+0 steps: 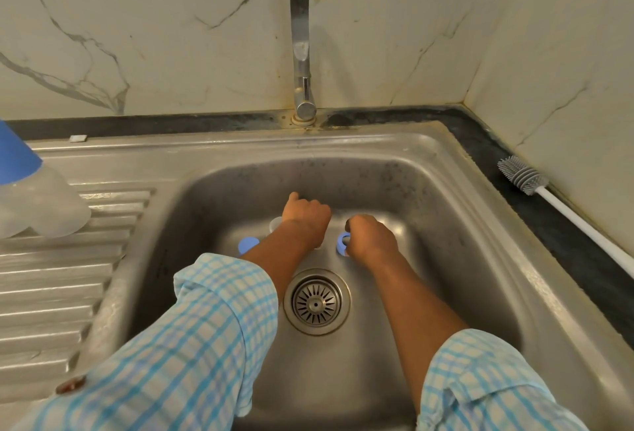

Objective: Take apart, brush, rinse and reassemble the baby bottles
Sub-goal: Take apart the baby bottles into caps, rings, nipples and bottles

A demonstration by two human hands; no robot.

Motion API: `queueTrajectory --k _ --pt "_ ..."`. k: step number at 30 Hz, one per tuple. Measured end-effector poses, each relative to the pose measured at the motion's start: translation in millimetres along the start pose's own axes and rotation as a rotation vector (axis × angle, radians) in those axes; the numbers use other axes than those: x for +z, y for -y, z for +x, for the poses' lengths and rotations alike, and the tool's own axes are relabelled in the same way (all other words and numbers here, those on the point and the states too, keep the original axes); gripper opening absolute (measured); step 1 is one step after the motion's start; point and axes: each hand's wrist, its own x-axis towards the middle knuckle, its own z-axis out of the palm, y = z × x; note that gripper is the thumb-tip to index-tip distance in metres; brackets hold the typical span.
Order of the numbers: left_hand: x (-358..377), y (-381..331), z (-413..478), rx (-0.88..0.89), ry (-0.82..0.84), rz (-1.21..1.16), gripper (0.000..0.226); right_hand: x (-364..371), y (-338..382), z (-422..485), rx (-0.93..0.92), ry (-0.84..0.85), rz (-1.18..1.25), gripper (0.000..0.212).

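Both hands are down in the steel sink [446, 211]. My left hand [305, 221] is curled over a clear bottle part [274, 224], of which only a rounded edge shows beside the wrist. My right hand [372, 237] grips a blue screw ring [343, 242] near the sink floor. A second blue piece [247, 244] lies on the sink floor, partly hidden behind my left forearm. A grey silicone bottle brush [521, 175] with a white handle lies on the dark counter at the right.
The tap [302, 36] stands behind the sink with no water running. The drain strainer [316, 301] sits between my forearms. A clear plastic container with a blue top [37, 204] stands on the ribbed drainboard at the left.
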Motion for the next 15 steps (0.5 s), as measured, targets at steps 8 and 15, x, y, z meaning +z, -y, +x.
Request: queueTrajectory --k 8,15 --pt "3 -2 5 -0.009 0.004 0.010 0.028 6 -1 6 0.033 0.015 0.042 0.028" --pt "-21 15 -11 -0.030 -0.104 -0.254 0.034 2 -3 5 0.018 0.022 0.140 0.041"
